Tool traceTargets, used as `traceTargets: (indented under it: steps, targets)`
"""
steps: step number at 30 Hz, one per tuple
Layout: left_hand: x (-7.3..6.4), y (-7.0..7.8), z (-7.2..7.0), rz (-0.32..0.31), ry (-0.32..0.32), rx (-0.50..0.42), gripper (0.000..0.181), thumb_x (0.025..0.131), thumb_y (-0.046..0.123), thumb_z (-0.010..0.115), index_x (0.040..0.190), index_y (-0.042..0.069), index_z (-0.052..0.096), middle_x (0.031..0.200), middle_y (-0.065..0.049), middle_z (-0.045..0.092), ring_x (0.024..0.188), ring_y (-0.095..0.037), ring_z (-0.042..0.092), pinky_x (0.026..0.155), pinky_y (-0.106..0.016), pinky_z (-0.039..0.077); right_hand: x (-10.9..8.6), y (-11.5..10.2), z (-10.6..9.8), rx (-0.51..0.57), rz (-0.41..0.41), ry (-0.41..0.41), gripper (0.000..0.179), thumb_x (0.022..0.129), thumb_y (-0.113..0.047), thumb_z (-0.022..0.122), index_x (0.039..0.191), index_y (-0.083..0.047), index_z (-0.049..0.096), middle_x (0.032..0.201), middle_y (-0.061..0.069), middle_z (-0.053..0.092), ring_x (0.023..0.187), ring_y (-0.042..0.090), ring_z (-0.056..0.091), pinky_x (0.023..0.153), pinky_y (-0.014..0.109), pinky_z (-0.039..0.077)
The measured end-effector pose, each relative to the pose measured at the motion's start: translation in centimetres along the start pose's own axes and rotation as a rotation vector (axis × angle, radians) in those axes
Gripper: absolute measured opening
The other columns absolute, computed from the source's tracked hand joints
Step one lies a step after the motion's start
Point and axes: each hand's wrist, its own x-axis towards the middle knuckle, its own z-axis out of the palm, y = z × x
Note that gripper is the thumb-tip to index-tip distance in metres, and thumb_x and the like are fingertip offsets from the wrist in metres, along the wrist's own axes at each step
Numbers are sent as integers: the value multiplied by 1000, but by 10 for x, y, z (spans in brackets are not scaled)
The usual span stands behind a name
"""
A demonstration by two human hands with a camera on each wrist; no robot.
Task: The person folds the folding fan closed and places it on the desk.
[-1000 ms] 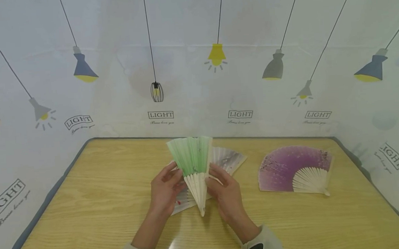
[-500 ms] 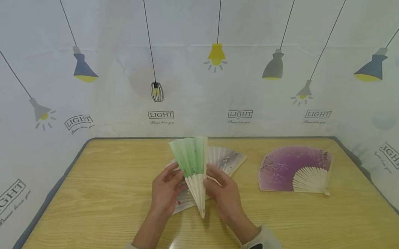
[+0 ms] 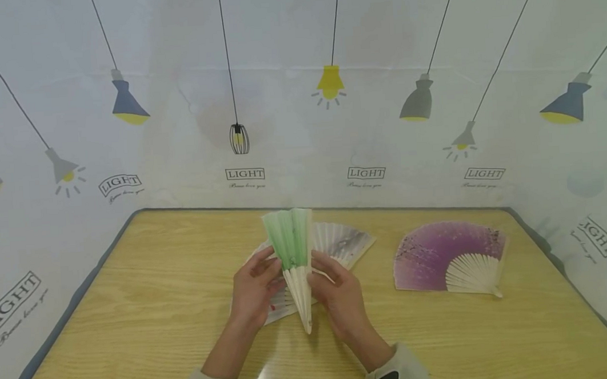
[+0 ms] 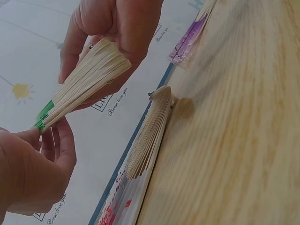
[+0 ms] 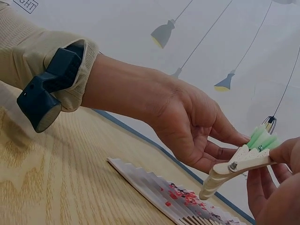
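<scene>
Between both hands a green folding fan (image 3: 292, 241) is held partly spread, its pale ribs (image 4: 89, 75) meeting at the pivot end that points toward me. My left hand (image 3: 254, 286) pinches its left edge between thumb and fingers. On the opposite edge my right hand (image 3: 339, 285) pinches the outer rib. In the right wrist view the rivet (image 5: 232, 166) shows at the fan's narrow end, with the right hand (image 5: 187, 124) behind it. Under the hands a white-grey folding fan (image 3: 344, 241) with red flower marks lies spread on the table, partly hidden.
A purple folding fan (image 3: 440, 251) lies spread on the right of the wooden table (image 3: 133, 290). A wall sheet (image 3: 290, 127) printed with lamps stands along the table's back and sides. A dark strap device (image 5: 51, 82) sits at the right sleeve cuff.
The green fan has narrowed as its right edge folded in toward the left. The right hand has moved slightly left with it, the left hand slightly right. The other fans lie still.
</scene>
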Motion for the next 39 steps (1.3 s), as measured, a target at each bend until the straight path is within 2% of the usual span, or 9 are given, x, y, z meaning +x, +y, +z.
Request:
traceTargets:
  steps: [6, 15, 25, 39]
  targets:
    - [0, 0, 0, -1, 3, 39, 38, 91, -1, 61, 129, -3, 54, 98, -8, 64, 86, -19, 65, 77, -35, 58, 0, 0, 0, 1, -6, -23, 48, 91, 3, 60, 136, 4, 47, 129, 21, 50, 105, 20, 59, 86, 28, 53]
    - [-1, 0, 1, 28, 9, 131, 39, 89, -1, 64, 128, -3, 56, 99, -13, 62, 86, -21, 66, 79, -39, 58, 1, 2, -3, -12, -13, -35, 47, 91, 0, 61, 136, 1, 48, 130, 18, 51, 105, 22, 60, 84, 30, 54]
    - [0, -3, 2, 20, 1, 140, 38, 89, -1, 65, 127, -3, 57, 102, -15, 65, 87, -24, 67, 78, -39, 58, 1, 2, -1, 13, -17, -65, 44, 91, 3, 60, 134, 0, 51, 127, 19, 54, 104, 24, 61, 83, 32, 56]
    - [-1, -1, 2, 23, -5, 126, 40, 87, -1, 68, 126, -3, 58, 99, -14, 66, 86, -22, 67, 76, -38, 58, 0, 1, -1, -12, -16, -75, 44, 90, 3, 61, 133, -1, 52, 127, 19, 55, 106, 25, 61, 84, 35, 55]
